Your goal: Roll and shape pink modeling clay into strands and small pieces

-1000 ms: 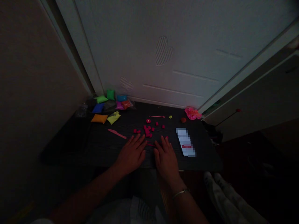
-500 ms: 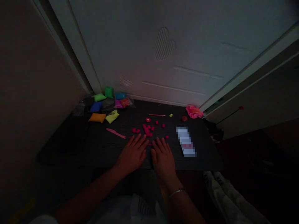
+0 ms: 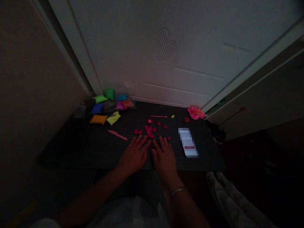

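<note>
Tabletop (image 3: 102, 155) | clear bag (image 3: 133, 103): seemingly orange-red packet (image 3: 126, 104) inside | fingers (image 3: 139, 141) near pink pieces (image 3: 149, 131)

Left hand (image 3: 132, 155): palm down just inside the worktop's (image 3: 99, 155) near edge, fingers straight, slightly parted, aimed toward the far edge
Right hand (image 3: 165, 161): palm down alongside, fingers extended and a little spread, narrow gap between the hands
Thumbs (image 3: 154, 155): on the inner sides
Left forearm (image 3: 95, 191): slanting in from the left
Right wrist (image 3: 175, 183): outside the near edge, unbent
Right forearm (image 3: 191, 205): angled in from the right
</note>
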Available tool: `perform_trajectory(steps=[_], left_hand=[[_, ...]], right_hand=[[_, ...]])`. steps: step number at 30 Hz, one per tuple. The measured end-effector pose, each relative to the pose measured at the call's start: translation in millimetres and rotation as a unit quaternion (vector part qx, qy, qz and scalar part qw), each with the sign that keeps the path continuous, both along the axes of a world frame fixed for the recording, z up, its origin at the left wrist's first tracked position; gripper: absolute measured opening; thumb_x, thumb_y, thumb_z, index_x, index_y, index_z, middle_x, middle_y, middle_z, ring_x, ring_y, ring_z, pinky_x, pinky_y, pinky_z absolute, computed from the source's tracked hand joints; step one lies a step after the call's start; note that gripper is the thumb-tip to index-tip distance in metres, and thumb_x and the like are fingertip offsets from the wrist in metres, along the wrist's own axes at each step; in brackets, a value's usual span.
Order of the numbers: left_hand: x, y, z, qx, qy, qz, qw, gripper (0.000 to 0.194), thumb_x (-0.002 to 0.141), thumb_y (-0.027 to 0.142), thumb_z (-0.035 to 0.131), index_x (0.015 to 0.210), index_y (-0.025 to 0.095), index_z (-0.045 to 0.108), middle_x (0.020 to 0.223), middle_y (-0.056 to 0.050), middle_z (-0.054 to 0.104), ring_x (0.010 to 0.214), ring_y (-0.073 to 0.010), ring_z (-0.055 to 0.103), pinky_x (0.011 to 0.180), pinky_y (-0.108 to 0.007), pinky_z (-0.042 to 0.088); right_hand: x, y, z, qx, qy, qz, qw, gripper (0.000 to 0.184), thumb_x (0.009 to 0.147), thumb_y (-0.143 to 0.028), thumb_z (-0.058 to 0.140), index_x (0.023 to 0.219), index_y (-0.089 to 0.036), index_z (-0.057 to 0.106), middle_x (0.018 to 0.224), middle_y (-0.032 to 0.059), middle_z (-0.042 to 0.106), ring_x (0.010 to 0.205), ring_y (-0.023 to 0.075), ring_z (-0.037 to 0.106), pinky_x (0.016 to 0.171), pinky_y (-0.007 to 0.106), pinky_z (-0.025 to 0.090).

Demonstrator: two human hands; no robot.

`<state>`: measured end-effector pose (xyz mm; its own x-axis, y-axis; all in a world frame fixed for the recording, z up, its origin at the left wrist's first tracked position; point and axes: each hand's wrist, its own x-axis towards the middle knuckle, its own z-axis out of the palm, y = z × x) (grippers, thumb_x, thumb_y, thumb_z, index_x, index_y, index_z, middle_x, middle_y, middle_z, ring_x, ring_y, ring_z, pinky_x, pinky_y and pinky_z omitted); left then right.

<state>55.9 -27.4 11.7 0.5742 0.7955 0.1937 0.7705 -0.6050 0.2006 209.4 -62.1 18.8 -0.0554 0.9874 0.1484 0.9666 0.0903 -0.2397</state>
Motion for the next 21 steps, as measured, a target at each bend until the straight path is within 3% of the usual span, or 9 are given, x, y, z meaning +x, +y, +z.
perform_trajectory(steps=[15,21], left_hand=[[-0.4,0.3,-1.9,0.004,-0.004,0.001,1.000,0.047,0.086,0.027,0.034,0.132,0.019,0.036,0.138,-0.008,0.037,0.129,-0.0239,0.029,0.104,-0.045,0.024],[0.1,0.7,-1.4,0.005,-0.005,0.006,1.000,0.045,0.086,0.028,0.033,0.128,0.016,0.041,0.136,-0.008,0.040,0.128,-0.0224,0.029,0.106,-0.045,0.022]], right_hand=[[-2.1,5.8,5.6,0.017,0.002,-0.019,1.000,0.041,0.088,-0.033,0.036,0.126,-0.022,0.045,0.142,0.0111,0.028,0.132,0.0274,0.019,0.102,0.045,0.026],[-0.8,9.8,10.2,0.004,-0.018,-0.012,1.000,0.038,0.089,-0.034,0.036,0.124,-0.025,0.048,0.142,0.0090,0.029,0.132,0.0267,0.019,0.103,0.046,0.024]])
